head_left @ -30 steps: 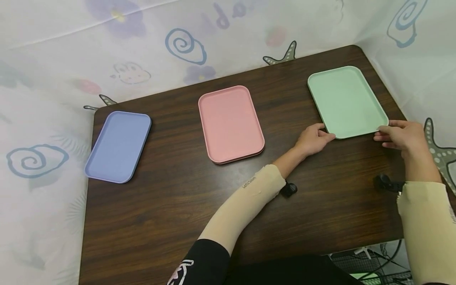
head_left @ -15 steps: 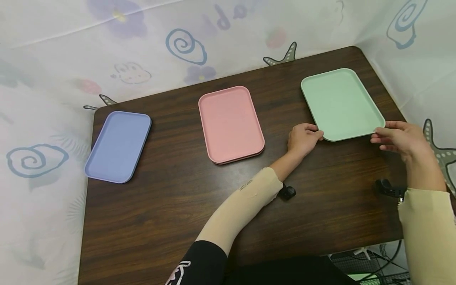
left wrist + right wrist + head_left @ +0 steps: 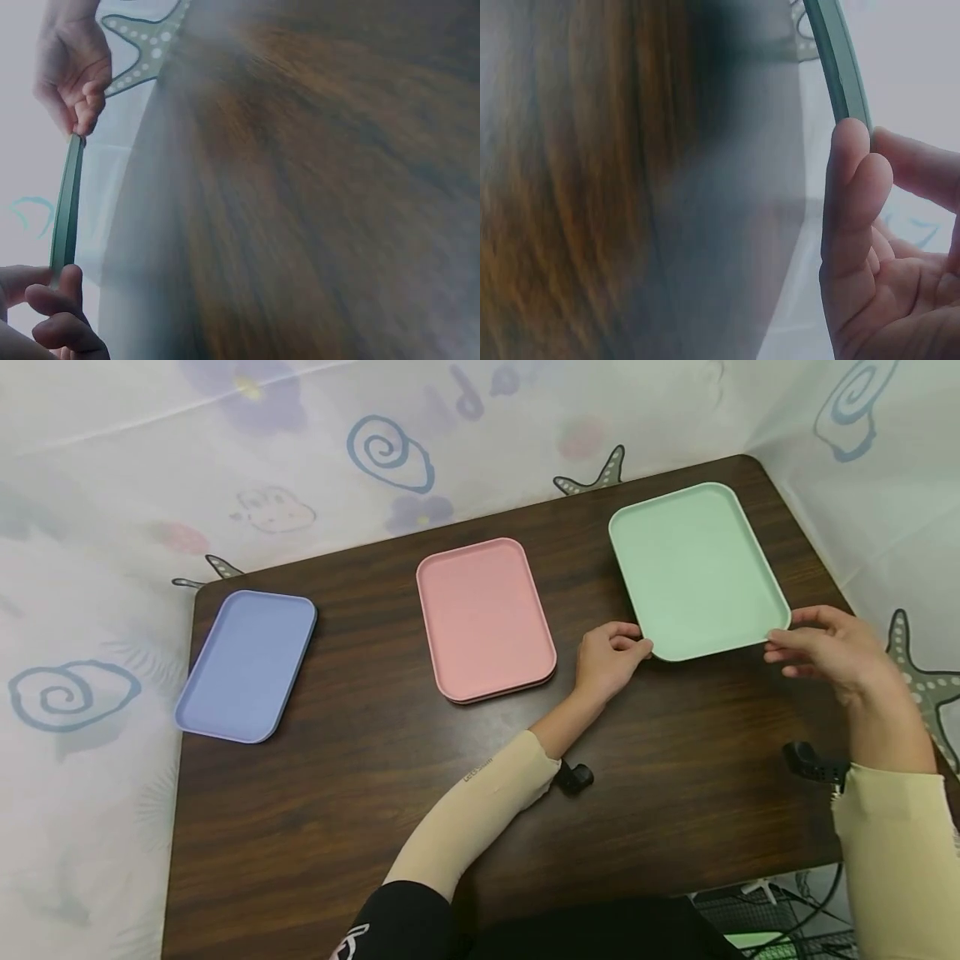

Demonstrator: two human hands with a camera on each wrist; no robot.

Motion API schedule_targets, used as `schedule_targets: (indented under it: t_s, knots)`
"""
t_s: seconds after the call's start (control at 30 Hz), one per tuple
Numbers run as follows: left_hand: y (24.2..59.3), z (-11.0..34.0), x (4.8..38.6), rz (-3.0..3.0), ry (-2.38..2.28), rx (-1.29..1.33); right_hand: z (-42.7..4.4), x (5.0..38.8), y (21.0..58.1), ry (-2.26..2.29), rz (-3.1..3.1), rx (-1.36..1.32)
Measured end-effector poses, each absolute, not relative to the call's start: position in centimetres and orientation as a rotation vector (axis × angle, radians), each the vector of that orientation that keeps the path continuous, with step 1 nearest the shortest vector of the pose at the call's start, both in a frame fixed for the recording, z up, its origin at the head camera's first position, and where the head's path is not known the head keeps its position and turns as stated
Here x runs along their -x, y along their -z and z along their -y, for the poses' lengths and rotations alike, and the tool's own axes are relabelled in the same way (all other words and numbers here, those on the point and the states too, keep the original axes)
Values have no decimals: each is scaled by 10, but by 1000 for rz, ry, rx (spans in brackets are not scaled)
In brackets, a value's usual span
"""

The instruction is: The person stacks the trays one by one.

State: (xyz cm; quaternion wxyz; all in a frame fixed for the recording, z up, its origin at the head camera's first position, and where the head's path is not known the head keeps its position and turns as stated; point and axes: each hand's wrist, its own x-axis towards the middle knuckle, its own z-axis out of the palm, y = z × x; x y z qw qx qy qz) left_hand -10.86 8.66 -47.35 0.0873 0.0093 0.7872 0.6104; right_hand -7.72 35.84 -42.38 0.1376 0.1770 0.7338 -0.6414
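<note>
A light green tray [image 3: 701, 572] is held just above the table's right part, its edge seen side-on in both wrist views. My left hand [image 3: 609, 658] pinches its near left corner between thumb and fingers. At the near right corner, my right hand [image 3: 836, 647] pinches the rim, thumb on top and fingers beneath. In the right wrist view, fingertips [image 3: 851, 142] press the tray's underside. Left of the green tray lies a pink tray [image 3: 486, 618], with a second rim showing under its near edge. A blue tray [image 3: 247, 667] lies near the table's left edge.
The dark wood table [image 3: 360, 793] has rounded far corners. A patterned white curtain [image 3: 315, 452] stands behind it and along both sides. Below the front edge at right are wire baskets [image 3: 795, 914] with cables and something light green.
Both hands have moved left with the green tray, which has come up off the table and nearer the pink tray. The pink and blue trays have stayed in place.
</note>
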Motion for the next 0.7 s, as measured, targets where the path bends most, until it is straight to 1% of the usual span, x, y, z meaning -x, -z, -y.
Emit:
schedule_targets:
  t_s: [0.37,0.7]
  knots:
    - [454,-46,98,-2302,-1968,-90,-331,79,412,1698,-2244,-382]
    - [435,7,92,-2249,-2044,-50,-286,84,410,1714,-2241,-291]
